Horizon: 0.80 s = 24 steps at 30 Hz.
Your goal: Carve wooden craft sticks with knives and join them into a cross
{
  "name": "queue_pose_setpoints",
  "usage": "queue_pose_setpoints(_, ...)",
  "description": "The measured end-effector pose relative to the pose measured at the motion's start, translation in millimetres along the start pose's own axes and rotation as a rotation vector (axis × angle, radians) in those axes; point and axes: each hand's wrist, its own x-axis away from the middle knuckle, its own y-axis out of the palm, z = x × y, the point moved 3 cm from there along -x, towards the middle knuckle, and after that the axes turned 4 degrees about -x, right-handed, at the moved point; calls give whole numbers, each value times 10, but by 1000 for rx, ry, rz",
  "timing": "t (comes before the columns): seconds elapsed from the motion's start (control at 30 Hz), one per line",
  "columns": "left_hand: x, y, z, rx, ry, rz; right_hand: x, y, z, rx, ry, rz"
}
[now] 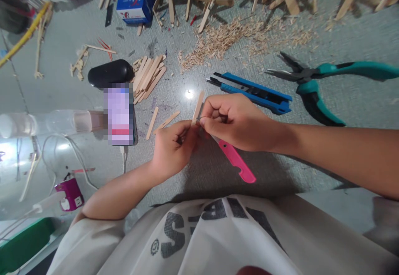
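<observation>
Left hand (173,147): closed on the lower end of a flat wooden stick (198,106), which is pinched between thumb and fingers; the inner side of the grip is hidden.
Right hand (235,120): curled, with thumb and forefinger brought together just beside the stick; a pink-handled knife (237,161) appears to be gripped toward its blade, the pink handle being left to jut out below the palm.
Thin grey tip: seen between the right fingertips and the stick; whether it belongs to the knife cannot be told.
Stick's place: held between the two hands over the table (177,90), tilted, its rounded upper end left free.
Stick's feel: judged light, dry and fairly stiff, yet easily split along the grain or snapped if bent hard.
Stick's hold: best taken by its flat faces, close to where it is worked, with fingertips placed clear of any edge.
Knife's hold: judged light; a surer grip would be given by the handle than by smooth metal.
Nearby: two loose sticks are seen beside the left hand; a blue cutter (252,92) is laid just beyond the right, and wood shavings (222,44) are scattered farther off.
</observation>
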Motion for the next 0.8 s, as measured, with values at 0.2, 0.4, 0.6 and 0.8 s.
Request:
queue_pose_setpoints(0.2,-3,6,34,-15,13,-12,6,3,17,9,41,17)
queue_pose_setpoints(0.4,-11,3,46,-120,60,-19,-14,23,-49,22,109,29)
queue_pose_setpoints(0.6,14,-30,38,-299,177,-46,-30,-3,-108,76,183,-8)
queue_pose_setpoints(0.8,18,-63,24,-387,243,-35,-36,-59,-67,143,150,-56)
